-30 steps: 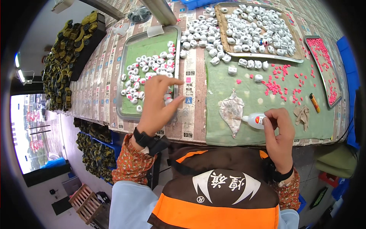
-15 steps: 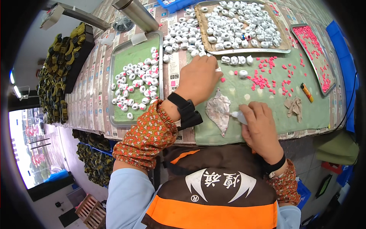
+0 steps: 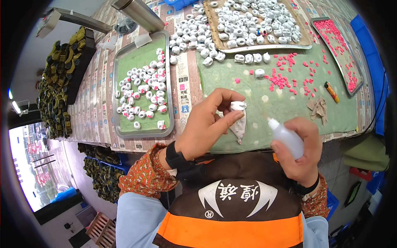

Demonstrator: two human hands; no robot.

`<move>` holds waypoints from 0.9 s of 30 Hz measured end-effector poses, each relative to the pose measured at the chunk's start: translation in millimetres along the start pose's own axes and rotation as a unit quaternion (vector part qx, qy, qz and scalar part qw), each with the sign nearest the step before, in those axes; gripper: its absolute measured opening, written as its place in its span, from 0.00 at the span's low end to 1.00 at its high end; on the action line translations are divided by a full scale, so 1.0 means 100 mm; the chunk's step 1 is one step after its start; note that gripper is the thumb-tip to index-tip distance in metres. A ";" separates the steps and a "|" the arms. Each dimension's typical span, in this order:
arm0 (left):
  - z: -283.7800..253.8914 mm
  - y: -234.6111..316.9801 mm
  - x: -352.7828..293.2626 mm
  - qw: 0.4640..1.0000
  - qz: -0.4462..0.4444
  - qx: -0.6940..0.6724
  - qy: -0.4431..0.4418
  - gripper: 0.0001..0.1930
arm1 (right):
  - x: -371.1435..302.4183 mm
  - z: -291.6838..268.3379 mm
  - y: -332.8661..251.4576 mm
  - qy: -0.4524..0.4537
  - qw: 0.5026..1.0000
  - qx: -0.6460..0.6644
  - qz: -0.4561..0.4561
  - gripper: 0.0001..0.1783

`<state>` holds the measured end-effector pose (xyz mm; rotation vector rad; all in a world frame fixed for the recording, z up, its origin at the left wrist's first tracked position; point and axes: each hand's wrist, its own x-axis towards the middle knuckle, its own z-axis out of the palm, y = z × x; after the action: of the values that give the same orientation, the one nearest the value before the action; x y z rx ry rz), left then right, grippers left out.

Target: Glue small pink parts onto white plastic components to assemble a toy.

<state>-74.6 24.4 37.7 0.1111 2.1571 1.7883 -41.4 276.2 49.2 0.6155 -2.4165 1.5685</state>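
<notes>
Between the thumb and fingers of my left hand [image 3: 209,124] is a small white ring-like plastic piece [image 3: 237,106], held above the green mat [image 3: 264,132]. Under it lies a stained pale cloth [image 3: 238,129], partly covered by the hand. My right hand [image 3: 304,151] is wrapped round a translucent white squeeze bottle [image 3: 287,140]. Its thin nozzle points up and left, apart from the white piece. Beyond the hands, a short row of white pieces [image 3: 252,58] and a single one [image 3: 259,73] stand on the mat, beside scattered pink bits [image 3: 283,78].
At left, a metal tray [image 3: 142,135] holds white pieces with pink parts. A far tray [image 3: 264,48] and a loose pile [image 3: 190,31] hold plain white ones. A narrow tray [image 3: 351,94] of pink bits, a yellow tube [image 3: 331,92], a crumpled rag [image 3: 318,109] and a steel flask [image 3: 142,15] surround them.
My left hand has come back from the far row toward me, bringing the white piece over the cloth. The right hand has lifted the squeeze bottle off the cloth and moved it right.
</notes>
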 end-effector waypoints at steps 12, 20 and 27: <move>0.09 -0.09 -0.33 0.996 -0.065 -0.065 -0.010 0.17 | 0.02 0.07 -0.16 -0.062 0.992 -0.070 -0.090 0.19; 0.12 -0.16 -0.36 0.995 -0.060 -0.083 -0.006 0.16 | 0.01 0.09 -0.15 -0.097 0.988 -0.094 -0.074 0.19; 0.03 -0.27 -0.40 0.979 -0.098 -0.178 -0.014 0.15 | -0.03 0.02 -0.05 -0.031 0.995 0.017 0.092 0.13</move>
<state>-31.7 10.7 19.8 -0.1562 1.7254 2.0044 -36.7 273.4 51.8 0.4649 -2.5616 1.6875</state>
